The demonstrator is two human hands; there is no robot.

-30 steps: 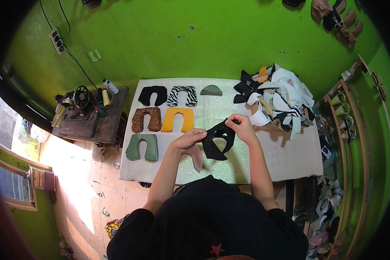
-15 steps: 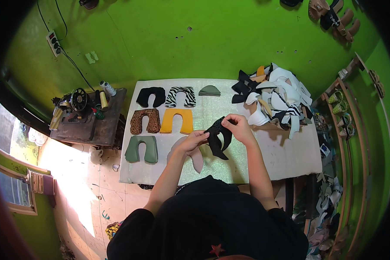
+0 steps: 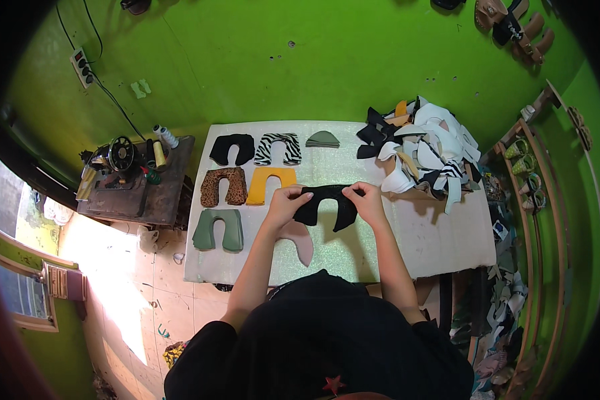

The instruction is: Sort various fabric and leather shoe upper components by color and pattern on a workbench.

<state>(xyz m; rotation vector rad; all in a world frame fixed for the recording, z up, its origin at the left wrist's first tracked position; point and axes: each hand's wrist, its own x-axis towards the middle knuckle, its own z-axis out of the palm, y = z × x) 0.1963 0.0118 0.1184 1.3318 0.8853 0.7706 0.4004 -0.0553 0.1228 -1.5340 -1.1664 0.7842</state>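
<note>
A black U-shaped cut piece (image 3: 325, 195) is stretched between my two hands above the table, its two ends hanging toward me. My left hand (image 3: 287, 205) pinches its upper left corner; my right hand (image 3: 367, 202) pinches the upper right one. Under my left forearm lies a pale pink piece (image 3: 298, 241), partly hidden. Left of my hands, U-shaped stacks lie in rows: black (image 3: 221, 151), zebra-striped (image 3: 278, 149), leopard-print (image 3: 223, 187), yellow (image 3: 268, 181) and green (image 3: 208, 230). A small green half-round stack (image 3: 323, 139) sits behind them.
A heap of white, black and tan scraps (image 3: 427, 147) covers the table's (image 3: 447, 247) far right. At left stands a sewing machine (image 3: 121, 155) on a dark stand with thread spools (image 3: 160, 153). A wooden rack (image 3: 537, 220) with sandals (image 3: 521, 160) leans along the right wall.
The black piece has turned from a slant to hang level, its opening toward me. My left hand has moved up and slightly left, and my right hand slightly down.
</note>
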